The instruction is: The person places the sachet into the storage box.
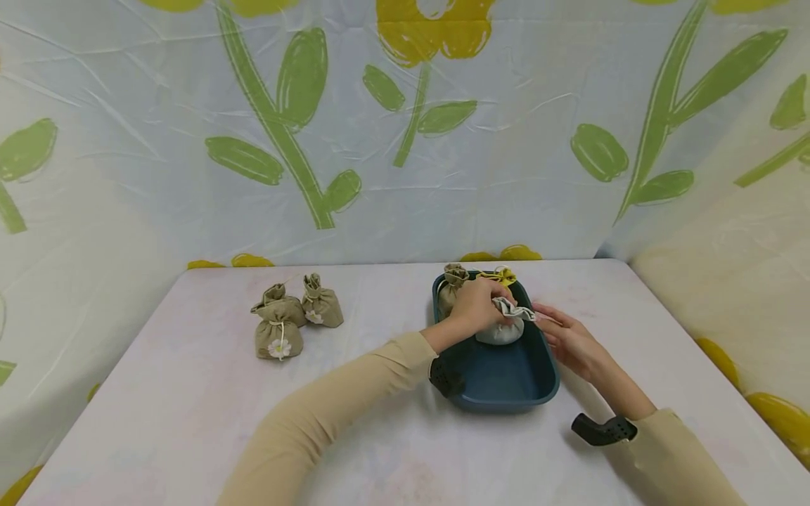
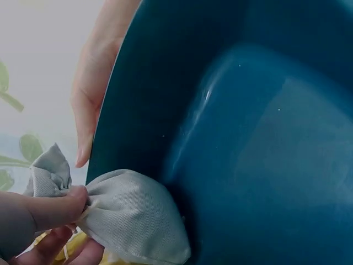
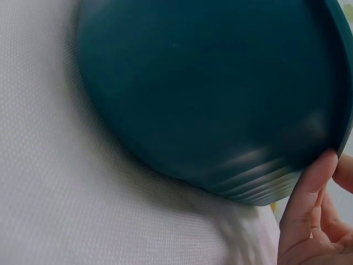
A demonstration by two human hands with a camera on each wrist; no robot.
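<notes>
My left hand (image 1: pixel 476 306) reaches over a dark blue plastic basin (image 1: pixel 500 405) and pinches the gathered neck of a light grey cloth pouch (image 2: pixel 138 215). The full lower part of that pouch hangs inside the basin, close to its side wall. At the basin's right side, my right hand (image 1: pixel 572 344) touches the outside of the rim with its fingertips (image 3: pixel 322 165). Behind the left hand, a beige pouch (image 1: pixel 446 299) and a pouch with a yellow top (image 1: pixel 503 275) sit at the basin's far end, partly hidden.
To the left on the table (image 1: pixel 158 393) stand more beige drawstring pouches, one with a white flower (image 1: pixel 278 344) and another (image 1: pixel 323 308) beside it. A flower-print sheet (image 1: pixel 493 190) hangs behind the table. Black wrist devices (image 1: pixel 601 430) sit at both cuffs.
</notes>
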